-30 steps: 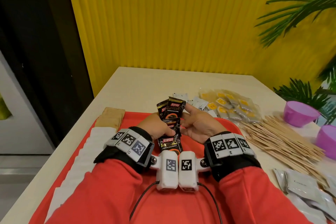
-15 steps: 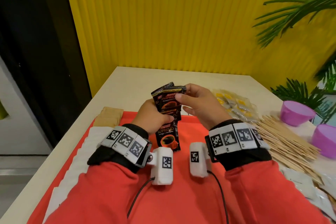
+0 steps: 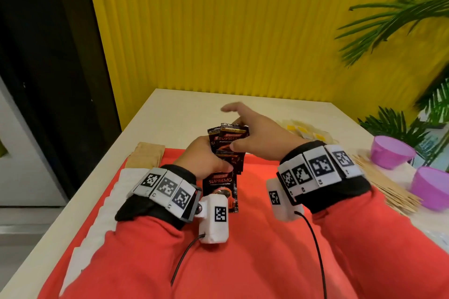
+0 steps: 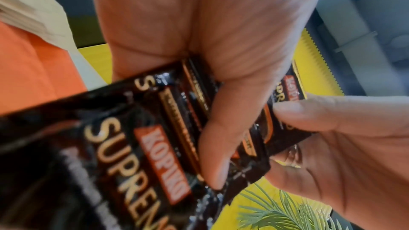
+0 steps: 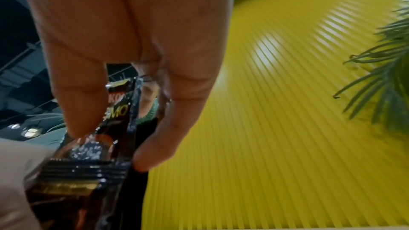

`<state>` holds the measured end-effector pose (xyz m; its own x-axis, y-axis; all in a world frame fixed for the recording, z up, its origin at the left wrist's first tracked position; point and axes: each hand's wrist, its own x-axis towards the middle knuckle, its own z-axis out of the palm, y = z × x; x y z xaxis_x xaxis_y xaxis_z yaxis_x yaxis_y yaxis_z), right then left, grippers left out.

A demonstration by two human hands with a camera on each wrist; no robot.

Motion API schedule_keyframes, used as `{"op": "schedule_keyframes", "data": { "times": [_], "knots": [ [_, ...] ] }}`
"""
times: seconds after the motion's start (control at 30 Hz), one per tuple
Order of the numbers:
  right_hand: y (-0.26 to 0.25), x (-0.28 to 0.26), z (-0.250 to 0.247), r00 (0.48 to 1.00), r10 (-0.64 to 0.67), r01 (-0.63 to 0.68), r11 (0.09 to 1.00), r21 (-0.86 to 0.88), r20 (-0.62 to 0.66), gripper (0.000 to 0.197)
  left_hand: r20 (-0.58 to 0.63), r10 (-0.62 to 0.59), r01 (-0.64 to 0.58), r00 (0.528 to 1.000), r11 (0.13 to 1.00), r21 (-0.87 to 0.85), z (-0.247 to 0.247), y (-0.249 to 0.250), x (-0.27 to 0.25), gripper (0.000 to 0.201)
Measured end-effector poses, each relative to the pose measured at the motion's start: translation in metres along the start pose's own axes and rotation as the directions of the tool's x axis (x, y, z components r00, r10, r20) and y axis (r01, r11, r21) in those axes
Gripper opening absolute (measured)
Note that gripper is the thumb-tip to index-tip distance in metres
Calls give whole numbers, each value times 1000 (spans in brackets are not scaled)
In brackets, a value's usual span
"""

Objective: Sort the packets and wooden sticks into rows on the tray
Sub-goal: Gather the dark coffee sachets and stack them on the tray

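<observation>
My left hand [image 3: 213,156] grips a stack of black coffee packets [image 3: 222,178] upright above the red tray [image 3: 257,192]. In the left wrist view its thumb [image 4: 221,137] lies across the fanned packets [image 4: 137,146]. My right hand [image 3: 245,136] pinches the top packet at its right side, with the index finger stretched out forward. The right wrist view shows that packet [image 5: 99,146] between the thumb and a finger of the right hand [image 5: 121,128]. Wooden sticks [image 3: 388,189] lie in a loose heap on the table, right of the tray.
A row of white packets [image 3: 114,201] runs along the tray's left side, with brown packets [image 3: 145,155] at its far end. Yellow-marked packets [image 3: 306,131] lie behind my right hand. Two purple bowls [image 3: 391,153] stand at the right, near green plants. A yellow wall lies beyond.
Both hands lifted the black stack higher off the tray. My right hand moved up to the top packet and its index finger stretched out. The wrists drew apart.
</observation>
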<state>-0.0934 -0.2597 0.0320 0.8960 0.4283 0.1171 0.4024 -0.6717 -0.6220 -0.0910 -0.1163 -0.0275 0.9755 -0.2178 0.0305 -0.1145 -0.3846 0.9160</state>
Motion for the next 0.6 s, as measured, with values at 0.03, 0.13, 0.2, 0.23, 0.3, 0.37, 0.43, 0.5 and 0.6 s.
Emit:
{"op": "schedule_keyframes", "data": {
  "times": [0.03,0.13,0.2,0.23,0.3,0.37,0.43,0.5,0.6],
  "knots": [
    [-3,1,1,999,-4,8,995,-99,41,51,10,-7,7,1000,1000,-2,0,-1,0,31],
    [-8,4,7,991,21,20,952,-305,129,31,27,-9,10,1000,1000,-12,0,-4,1,30],
    [-9,5,11,985,45,20,929,-371,166,33,18,6,-5,1000,1000,-22,0,-5,2,34],
    [-9,6,13,984,48,25,916,-401,171,35,12,12,-12,1000,1000,-23,-1,-6,3,36],
    [-7,8,17,986,51,25,892,-452,156,35,5,20,-20,1000,1000,-10,0,-7,5,36],
    [-5,10,20,988,63,12,877,-480,140,31,-7,21,-21,1000,1000,15,0,-8,7,35],
    [-3,12,23,986,79,-1,877,-480,143,23,-7,15,-15,1000,1000,14,0,-9,8,37],
    [-2,13,23,985,94,-14,884,-468,148,18,14,17,-16,1000,1000,-25,-2,-9,8,39],
    [1,13,22,984,113,-40,896,-443,140,24,59,-15,21,998,995,-94,-4,-10,6,50]
  ]
}}
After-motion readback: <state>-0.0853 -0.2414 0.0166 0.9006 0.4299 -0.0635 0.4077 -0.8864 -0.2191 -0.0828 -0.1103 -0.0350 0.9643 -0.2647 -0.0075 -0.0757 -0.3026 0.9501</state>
